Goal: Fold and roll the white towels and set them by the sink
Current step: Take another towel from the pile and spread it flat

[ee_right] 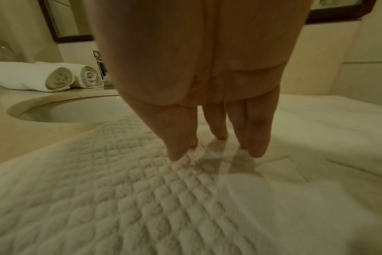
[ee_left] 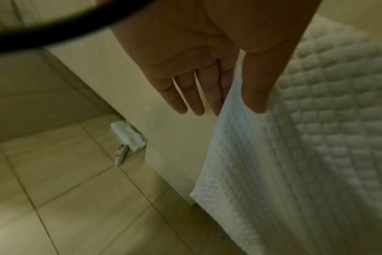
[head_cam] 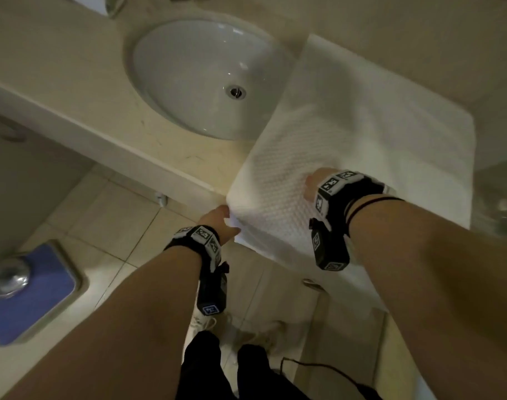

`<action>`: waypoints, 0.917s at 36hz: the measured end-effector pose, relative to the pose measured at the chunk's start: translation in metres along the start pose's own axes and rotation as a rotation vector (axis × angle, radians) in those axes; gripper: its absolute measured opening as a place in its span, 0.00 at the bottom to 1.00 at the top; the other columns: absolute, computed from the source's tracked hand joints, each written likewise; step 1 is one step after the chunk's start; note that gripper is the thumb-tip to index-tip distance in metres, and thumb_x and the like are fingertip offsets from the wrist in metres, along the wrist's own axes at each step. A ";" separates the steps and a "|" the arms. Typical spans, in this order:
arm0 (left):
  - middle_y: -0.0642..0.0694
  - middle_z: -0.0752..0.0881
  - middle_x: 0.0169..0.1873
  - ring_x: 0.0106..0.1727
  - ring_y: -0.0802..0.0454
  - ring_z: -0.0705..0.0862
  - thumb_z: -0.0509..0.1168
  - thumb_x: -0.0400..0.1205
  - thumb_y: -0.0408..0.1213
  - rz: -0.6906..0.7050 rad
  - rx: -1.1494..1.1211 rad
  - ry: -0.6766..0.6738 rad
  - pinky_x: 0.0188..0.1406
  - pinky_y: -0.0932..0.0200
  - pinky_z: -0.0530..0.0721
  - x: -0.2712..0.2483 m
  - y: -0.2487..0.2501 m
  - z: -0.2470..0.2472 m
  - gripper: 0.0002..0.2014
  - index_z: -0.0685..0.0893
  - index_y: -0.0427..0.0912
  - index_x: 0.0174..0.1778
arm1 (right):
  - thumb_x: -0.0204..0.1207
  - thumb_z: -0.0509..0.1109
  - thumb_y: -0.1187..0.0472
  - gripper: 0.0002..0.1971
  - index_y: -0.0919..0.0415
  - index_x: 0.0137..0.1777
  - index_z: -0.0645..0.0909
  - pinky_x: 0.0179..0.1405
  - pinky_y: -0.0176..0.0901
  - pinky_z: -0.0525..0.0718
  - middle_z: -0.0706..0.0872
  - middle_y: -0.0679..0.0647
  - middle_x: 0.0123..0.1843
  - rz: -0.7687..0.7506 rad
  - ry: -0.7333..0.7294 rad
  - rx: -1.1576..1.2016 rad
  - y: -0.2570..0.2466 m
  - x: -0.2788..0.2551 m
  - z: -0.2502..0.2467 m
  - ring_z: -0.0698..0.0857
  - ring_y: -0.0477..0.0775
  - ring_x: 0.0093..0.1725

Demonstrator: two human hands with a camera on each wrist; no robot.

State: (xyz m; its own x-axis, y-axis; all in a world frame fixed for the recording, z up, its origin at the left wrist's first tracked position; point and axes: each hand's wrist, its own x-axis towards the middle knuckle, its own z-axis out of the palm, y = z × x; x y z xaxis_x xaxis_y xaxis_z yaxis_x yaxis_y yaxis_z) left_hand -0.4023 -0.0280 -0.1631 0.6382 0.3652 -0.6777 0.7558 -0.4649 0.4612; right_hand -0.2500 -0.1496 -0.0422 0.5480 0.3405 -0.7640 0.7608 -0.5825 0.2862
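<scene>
Lying flat on the counter (head_cam: 73, 90) to the right of the sink (head_cam: 194, 73), the white towel (head_cam: 362, 134) has its near part draped over the counter's front edge, so a flap hangs down toward the tiled floor (head_cam: 102, 226). Its near part has a raised quilted pattern; its far part looks smoother.

The left hand (head_cam: 217, 223) is at the towel's near left corner, just below the counter's edge. In the left wrist view the fingers (ee_left: 185, 93) are straight and slightly spread, with the thumb (ee_left: 254, 89) on the outer face of the hanging flap and the fingers behind its left edge, so the cloth sits between thumb and fingers. Whether they are truly squeezing it cannot be told, as the fingers are not curled.

The right hand (head_cam: 312, 186) lies on top of the towel, over the quilted part near the counter's front edge, right of the left hand. In the right wrist view its fingers (ee_right: 257, 138) are straight and close together, pointing down, with the tips on or just above the cloth; it grips nothing.

Beyond the sink, two rolled towels (ee_right: 61, 77) lie side by side on the counter beside the tap (ee_right: 100, 69). A blue scale (head_cam: 30, 290) sits on the floor at the left.
</scene>
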 end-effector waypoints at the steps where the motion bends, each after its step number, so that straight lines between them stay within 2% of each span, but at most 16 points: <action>1: 0.40 0.74 0.73 0.72 0.42 0.74 0.66 0.81 0.43 0.000 -0.018 -0.024 0.67 0.54 0.73 0.003 0.001 0.000 0.29 0.66 0.39 0.76 | 0.68 0.77 0.54 0.38 0.57 0.78 0.67 0.73 0.50 0.73 0.67 0.56 0.80 0.049 -0.018 0.027 -0.001 0.003 0.000 0.69 0.59 0.77; 2: 0.39 0.73 0.73 0.72 0.41 0.73 0.65 0.82 0.43 0.000 -0.036 -0.042 0.67 0.54 0.72 0.005 0.003 0.000 0.29 0.66 0.39 0.77 | 0.69 0.76 0.55 0.35 0.58 0.76 0.70 0.68 0.40 0.78 0.70 0.56 0.78 0.103 -0.013 0.086 0.000 0.009 0.001 0.71 0.59 0.75; 3: 0.38 0.73 0.73 0.73 0.41 0.73 0.65 0.82 0.43 0.001 -0.050 -0.058 0.68 0.54 0.72 0.005 0.005 0.000 0.29 0.65 0.39 0.78 | 0.73 0.74 0.56 0.30 0.61 0.74 0.73 0.54 0.23 0.80 0.74 0.57 0.75 0.115 -0.015 0.133 0.002 0.014 0.003 0.74 0.59 0.73; 4: 0.38 0.73 0.73 0.73 0.40 0.73 0.64 0.83 0.43 0.004 -0.042 -0.080 0.68 0.53 0.72 0.007 0.006 0.002 0.29 0.65 0.39 0.78 | 0.77 0.69 0.59 0.25 0.64 0.73 0.73 0.34 0.14 0.75 0.75 0.59 0.73 0.080 0.016 0.068 0.003 0.021 0.005 0.75 0.59 0.71; 5: 0.37 0.74 0.73 0.72 0.40 0.73 0.63 0.84 0.43 0.010 -0.021 -0.108 0.69 0.52 0.72 0.009 0.005 0.003 0.28 0.65 0.39 0.78 | 0.80 0.66 0.60 0.22 0.66 0.73 0.73 0.27 0.18 0.71 0.76 0.61 0.73 0.088 0.058 0.084 0.004 0.027 0.010 0.75 0.60 0.71; 6: 0.37 0.74 0.73 0.72 0.39 0.74 0.61 0.84 0.43 0.018 0.011 -0.130 0.69 0.51 0.72 0.010 0.003 0.005 0.27 0.64 0.39 0.78 | 0.80 0.65 0.60 0.23 0.67 0.73 0.72 0.33 0.20 0.70 0.75 0.62 0.73 0.110 0.055 0.134 0.005 0.031 0.013 0.75 0.61 0.71; 7: 0.36 0.74 0.72 0.72 0.39 0.74 0.60 0.85 0.42 0.022 0.047 -0.143 0.69 0.50 0.72 0.013 -0.001 0.006 0.27 0.63 0.39 0.79 | 0.78 0.68 0.58 0.27 0.66 0.75 0.70 0.48 0.23 0.72 0.73 0.61 0.75 0.151 0.026 0.236 0.006 0.032 0.016 0.74 0.61 0.72; 8: 0.35 0.73 0.72 0.71 0.38 0.74 0.59 0.85 0.41 0.012 0.084 -0.152 0.69 0.49 0.72 0.015 -0.007 0.005 0.27 0.61 0.39 0.79 | 0.76 0.70 0.57 0.32 0.64 0.79 0.65 0.64 0.35 0.74 0.69 0.61 0.78 0.184 0.023 0.280 0.006 0.034 0.020 0.71 0.62 0.75; 9: 0.34 0.73 0.72 0.71 0.37 0.74 0.59 0.85 0.39 -0.001 0.117 -0.156 0.68 0.48 0.73 0.016 -0.014 0.003 0.27 0.60 0.38 0.79 | 0.76 0.71 0.56 0.37 0.61 0.82 0.59 0.73 0.47 0.71 0.63 0.60 0.81 0.181 0.024 0.275 0.007 0.035 0.021 0.66 0.62 0.78; 10: 0.32 0.74 0.70 0.69 0.36 0.75 0.58 0.86 0.38 -0.011 0.141 -0.157 0.66 0.47 0.73 0.017 -0.022 -0.001 0.26 0.60 0.36 0.78 | 0.77 0.69 0.57 0.38 0.59 0.83 0.55 0.76 0.52 0.68 0.59 0.59 0.83 0.177 0.026 0.274 0.007 0.033 0.021 0.63 0.62 0.80; 15: 0.36 0.75 0.53 0.53 0.44 0.75 0.54 0.87 0.38 -0.015 0.183 -0.169 0.51 0.54 0.72 0.012 -0.041 -0.025 0.20 0.66 0.31 0.72 | 0.81 0.64 0.60 0.31 0.57 0.83 0.57 0.77 0.53 0.65 0.58 0.62 0.82 0.158 0.060 0.297 0.013 0.027 0.029 0.62 0.65 0.80; 19: 0.35 0.73 0.71 0.70 0.39 0.75 0.50 0.89 0.43 -0.017 0.255 -0.246 0.64 0.53 0.73 0.007 -0.037 -0.027 0.22 0.68 0.33 0.75 | 0.81 0.64 0.61 0.38 0.52 0.84 0.45 0.80 0.53 0.59 0.46 0.61 0.85 0.140 0.033 0.328 0.014 0.025 0.030 0.52 0.65 0.83; 23: 0.35 0.71 0.74 0.73 0.40 0.72 0.48 0.89 0.45 -0.018 0.347 -0.226 0.69 0.55 0.70 0.006 -0.035 -0.019 0.23 0.67 0.34 0.76 | 0.81 0.63 0.56 0.41 0.47 0.84 0.39 0.81 0.57 0.57 0.40 0.59 0.85 0.129 0.010 0.305 0.017 0.028 0.039 0.48 0.66 0.83; 26: 0.36 0.74 0.72 0.71 0.40 0.74 0.49 0.89 0.43 -0.032 0.442 -0.181 0.67 0.54 0.72 0.006 -0.028 -0.018 0.22 0.69 0.33 0.73 | 0.83 0.56 0.58 0.34 0.48 0.84 0.41 0.81 0.53 0.56 0.38 0.56 0.85 0.114 0.040 0.416 0.022 0.020 0.044 0.49 0.64 0.83; 30: 0.37 0.80 0.65 0.65 0.40 0.79 0.54 0.87 0.43 0.049 0.563 -0.034 0.63 0.53 0.75 0.004 0.004 -0.037 0.19 0.76 0.33 0.67 | 0.84 0.56 0.63 0.26 0.52 0.82 0.60 0.81 0.45 0.54 0.53 0.54 0.85 0.096 0.197 0.705 0.038 0.012 0.064 0.56 0.56 0.83; 33: 0.39 0.83 0.59 0.59 0.42 0.82 0.57 0.84 0.46 0.214 0.627 0.017 0.54 0.58 0.78 -0.003 0.041 -0.047 0.19 0.84 0.36 0.59 | 0.83 0.58 0.64 0.19 0.55 0.72 0.77 0.74 0.41 0.65 0.73 0.55 0.77 0.160 0.335 0.912 0.044 -0.001 0.087 0.72 0.57 0.75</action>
State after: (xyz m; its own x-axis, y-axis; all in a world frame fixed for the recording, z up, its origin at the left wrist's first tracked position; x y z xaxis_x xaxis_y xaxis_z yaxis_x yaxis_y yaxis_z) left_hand -0.3657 -0.0102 -0.1152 0.7709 0.2228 -0.5967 0.3866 -0.9082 0.1604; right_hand -0.2471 -0.2398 -0.0789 0.7986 0.3177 -0.5112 0.1864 -0.9381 -0.2919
